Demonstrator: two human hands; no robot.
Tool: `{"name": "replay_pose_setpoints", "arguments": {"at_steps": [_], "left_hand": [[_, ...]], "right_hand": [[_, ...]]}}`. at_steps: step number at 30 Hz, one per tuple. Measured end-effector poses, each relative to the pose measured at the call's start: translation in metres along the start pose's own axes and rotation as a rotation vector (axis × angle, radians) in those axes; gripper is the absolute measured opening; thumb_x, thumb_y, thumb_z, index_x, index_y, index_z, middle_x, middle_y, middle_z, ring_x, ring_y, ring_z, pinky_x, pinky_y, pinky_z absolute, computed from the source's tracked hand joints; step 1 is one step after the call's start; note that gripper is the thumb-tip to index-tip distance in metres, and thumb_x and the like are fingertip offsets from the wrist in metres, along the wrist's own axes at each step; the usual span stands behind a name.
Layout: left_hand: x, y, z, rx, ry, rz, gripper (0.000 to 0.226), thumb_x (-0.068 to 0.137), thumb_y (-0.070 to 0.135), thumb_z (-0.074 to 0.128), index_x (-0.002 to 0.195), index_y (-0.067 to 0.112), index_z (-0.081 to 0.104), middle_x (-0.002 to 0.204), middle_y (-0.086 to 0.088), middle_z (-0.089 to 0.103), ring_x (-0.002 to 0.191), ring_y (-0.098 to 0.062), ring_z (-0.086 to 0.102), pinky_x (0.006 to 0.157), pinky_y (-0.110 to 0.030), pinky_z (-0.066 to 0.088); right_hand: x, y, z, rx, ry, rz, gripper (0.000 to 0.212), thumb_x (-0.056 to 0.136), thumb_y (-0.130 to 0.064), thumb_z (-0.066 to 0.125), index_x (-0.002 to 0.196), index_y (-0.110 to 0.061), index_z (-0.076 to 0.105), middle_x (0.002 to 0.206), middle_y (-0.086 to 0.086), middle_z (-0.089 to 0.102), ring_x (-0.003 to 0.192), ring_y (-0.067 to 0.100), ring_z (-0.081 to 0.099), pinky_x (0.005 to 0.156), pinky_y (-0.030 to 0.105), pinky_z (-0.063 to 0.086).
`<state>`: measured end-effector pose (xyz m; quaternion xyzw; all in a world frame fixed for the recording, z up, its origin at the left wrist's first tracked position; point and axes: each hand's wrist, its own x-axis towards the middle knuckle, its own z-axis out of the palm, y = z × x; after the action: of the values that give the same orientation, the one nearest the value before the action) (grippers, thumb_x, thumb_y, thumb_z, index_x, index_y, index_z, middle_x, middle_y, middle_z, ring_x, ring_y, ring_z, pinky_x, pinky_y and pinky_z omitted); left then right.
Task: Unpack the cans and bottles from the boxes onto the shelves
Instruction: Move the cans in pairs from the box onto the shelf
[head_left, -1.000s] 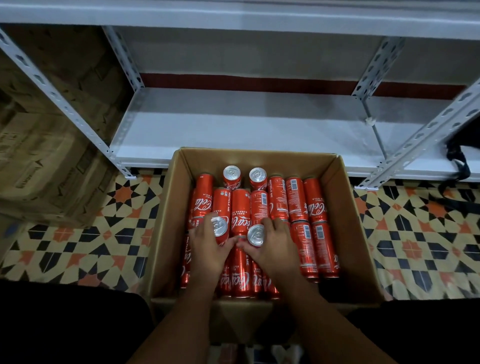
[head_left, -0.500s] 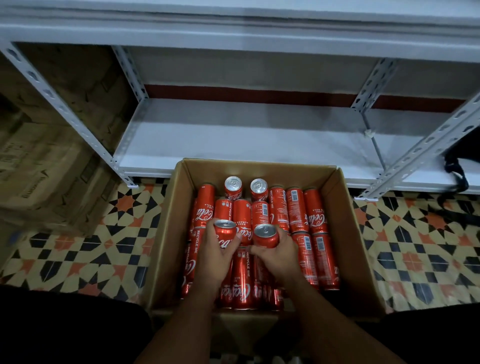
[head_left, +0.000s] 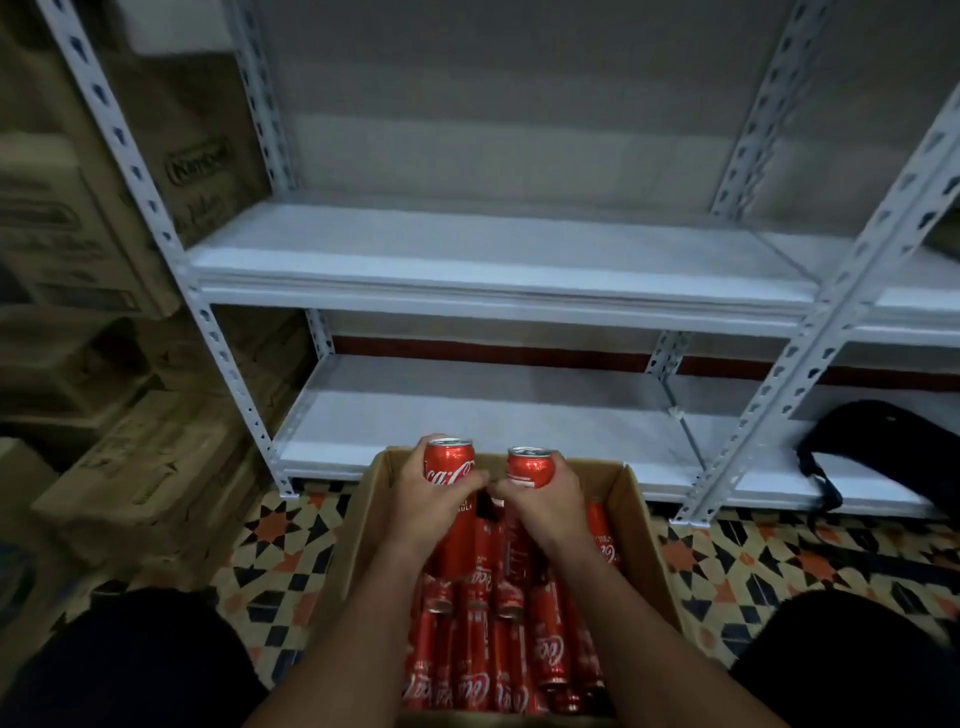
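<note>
While each grip wraps one upright can, left hand (head_left: 426, 499) and right hand (head_left: 545, 501) hold them above the box (head_left: 641, 519); rigid, smooth, probably full: grasp mid-body.

Two upright red cans (head_left: 450, 463) held above the can-filled cardboard box (head_left: 636, 512).

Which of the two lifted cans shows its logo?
The Coca-Cola can in the left hand; the right hand covers most of the other can.

Left hand (head_left: 423, 501), right hand (head_left: 545, 506): fingers curled.
</note>
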<state>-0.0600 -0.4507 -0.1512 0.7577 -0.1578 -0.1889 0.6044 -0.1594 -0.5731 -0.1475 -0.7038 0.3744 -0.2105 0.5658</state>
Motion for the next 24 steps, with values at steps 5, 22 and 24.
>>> {"name": "replay_pose_setpoints", "arguments": {"at_steps": [5, 22, 24], "left_hand": [[0.004, 0.074, -0.025, -0.085, 0.111, 0.184, 0.046, 0.070, 0.034, 0.093, 0.107, 0.041, 0.066, 0.096, 0.011, 0.072, 0.086, -0.009, 0.072, 0.073, -0.027, 0.059], [0.051, 0.228, -0.094, -0.254, 0.023, 0.406, 0.047, 0.070, 0.008, 0.091, 0.110, 0.012, 0.067, 0.097, -0.010, 0.076, 0.086, -0.022, 0.073, 0.080, -0.037, 0.061], [0.071, 0.235, -0.109, -0.221, -0.008, 0.398, 0.046, 0.071, 0.009, 0.090, 0.111, 0.015, 0.070, 0.100, -0.007, 0.077, 0.093, -0.019, 0.074, 0.080, -0.032, 0.059]], "right_hand": [[0.000, -0.074, -0.016, -0.018, 0.003, -0.113, 0.048, 0.066, -0.026, 0.089, 0.101, -0.028, 0.057, 0.092, -0.004, 0.069, 0.081, 0.013, 0.069, 0.072, 0.032, 0.058], [0.030, -0.238, 0.004, 0.083, -0.127, -0.368, 0.064, 0.068, -0.026, 0.079, 0.120, -0.032, 0.041, 0.103, 0.000, 0.066, 0.092, 0.017, 0.068, 0.085, 0.046, 0.058], [0.045, -0.247, 0.013, 0.074, -0.144, -0.378, 0.061, 0.076, -0.018, 0.077, 0.121, -0.031, 0.038, 0.105, 0.000, 0.064, 0.092, 0.016, 0.066, 0.081, 0.040, 0.056]]}}
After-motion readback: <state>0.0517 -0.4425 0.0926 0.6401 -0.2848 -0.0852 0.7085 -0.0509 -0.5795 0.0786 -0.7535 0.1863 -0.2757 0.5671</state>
